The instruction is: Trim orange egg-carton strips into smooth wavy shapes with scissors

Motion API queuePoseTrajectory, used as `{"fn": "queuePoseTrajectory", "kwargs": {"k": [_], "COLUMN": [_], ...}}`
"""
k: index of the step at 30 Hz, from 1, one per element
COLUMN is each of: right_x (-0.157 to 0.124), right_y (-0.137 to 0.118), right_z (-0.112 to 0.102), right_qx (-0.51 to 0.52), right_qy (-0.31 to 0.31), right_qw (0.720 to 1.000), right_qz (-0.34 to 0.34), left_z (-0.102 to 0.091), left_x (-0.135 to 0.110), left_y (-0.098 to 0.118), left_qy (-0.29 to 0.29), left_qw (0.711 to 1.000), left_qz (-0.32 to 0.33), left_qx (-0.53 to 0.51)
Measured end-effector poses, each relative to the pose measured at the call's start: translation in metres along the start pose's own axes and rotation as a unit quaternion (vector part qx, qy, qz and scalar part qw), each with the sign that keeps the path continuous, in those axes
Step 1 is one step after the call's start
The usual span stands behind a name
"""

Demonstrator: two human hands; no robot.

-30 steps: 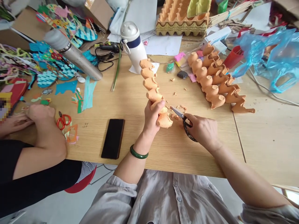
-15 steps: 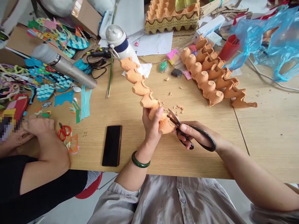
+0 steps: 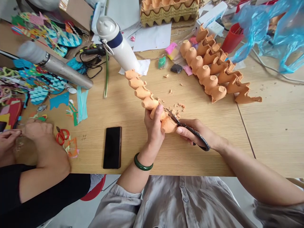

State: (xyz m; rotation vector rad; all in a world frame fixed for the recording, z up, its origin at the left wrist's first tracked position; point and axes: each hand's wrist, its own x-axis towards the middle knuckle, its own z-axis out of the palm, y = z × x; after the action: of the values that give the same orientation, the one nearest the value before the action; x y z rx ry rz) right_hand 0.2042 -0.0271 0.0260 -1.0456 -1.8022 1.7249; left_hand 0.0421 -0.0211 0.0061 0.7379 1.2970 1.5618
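The egg carton strip (image 3: 149, 103) is slanting across the middle of the table (image 3: 273, 133), its far end pointing toward the white bottle (image 3: 122, 47). On the left, a co-worker's hand (image 3: 38, 129) is resting near the red scissors (image 3: 62, 135), and a phone (image 3: 112, 147) is lying between there and my work. In the middle, my left hand (image 3: 154, 126) is clamping the strip close to its near end, thumb on top. Just to the right, the black scissors (image 3: 184, 126) are meeting the strip's right edge; I cannot tell whether they are biting in. My right hand (image 3: 201, 127) is gripping their handles, while scraps (image 3: 180, 107) are lying just beyond. Farther right, larger carton pieces (image 3: 210, 80) are sitting. I am judging this step as edge trimming; the next move is calling for a firm left grip, thumb clear of the blades.
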Motion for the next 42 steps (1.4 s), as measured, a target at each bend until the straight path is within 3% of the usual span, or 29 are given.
{"fn": "queuePoseTrajectory", "kwargs": {"k": [4, 9, 17, 22, 26, 33, 39, 42], "right_x": [0.001, 0.001, 0.0, 0.002, 0.003, 0.003, 0.002, 0.001], "right_y": [0.002, 0.004, 0.002, 0.005, 0.002, 0.006, 0.007, 0.008], "right_z": [0.0, 0.004, 0.017, 0.012, 0.003, 0.0, 0.003, 0.007], "right_qx": [-0.007, -0.006, -0.023, 0.019, 0.046, -0.137, -0.295, -0.318], "right_qy": [-0.011, 0.001, 0.068, 0.042, 0.06, 0.184, 0.203, 0.194], "right_qw": [1.0, 1.0, 0.996, 0.994, 0.997, 0.973, 0.933, 0.928], "right_qz": [-0.012, 0.021, 0.047, 0.098, 0.036, -0.019, -0.024, -0.031], "left_z": [0.001, 0.001, 0.002, 0.001, -0.002, 0.001, 0.003, 0.001], "left_x": [-0.001, -0.002, -0.004, -0.002, 0.004, 0.003, 0.0, -0.001], "left_y": [0.002, -0.001, -0.004, -0.003, -0.008, -0.008, -0.008, -0.011], "left_qy": [0.009, 0.02, 0.032, -0.008, -0.005, 0.036, 0.06, 0.066], "left_qw": [1.0, 0.999, 0.998, 0.999, 0.997, 0.996, 0.996, 0.994], "left_qz": [-0.018, -0.029, -0.057, -0.023, -0.013, 0.019, 0.058, 0.08], "left_qx": [0.008, 0.007, -0.001, -0.033, -0.076, -0.076, -0.043, -0.013]}}
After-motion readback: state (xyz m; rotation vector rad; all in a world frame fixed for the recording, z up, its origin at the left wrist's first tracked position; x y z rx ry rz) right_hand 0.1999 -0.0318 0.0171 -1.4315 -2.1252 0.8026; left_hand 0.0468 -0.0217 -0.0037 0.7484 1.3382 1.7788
